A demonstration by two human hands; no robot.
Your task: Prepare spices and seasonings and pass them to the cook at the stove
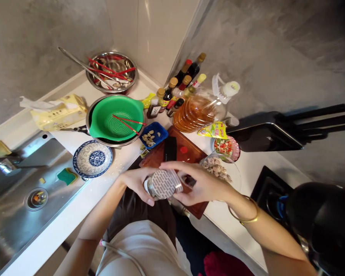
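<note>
I hold a small glass jar (162, 185) with a white foil seal over its mouth, above the front edge of a dark wooden cutting board (189, 153). My left hand (138, 183) wraps round the jar from the left. My right hand (197, 183), with a gold bangle on the wrist, curls over the jar's top and right side, fingers at the seal. A black cleaver (170, 148) and a red bit lie on the board behind my hands.
A green colander (115, 119) with red chopsticks sits in a pan. Nearby are a blue dish of garlic (153, 137), a patterned plate (92, 158), sauce bottles (172, 92), an oil jug (198, 111), a bowl of clams (218, 168), the sink (23, 191) and a black pot (322, 214).
</note>
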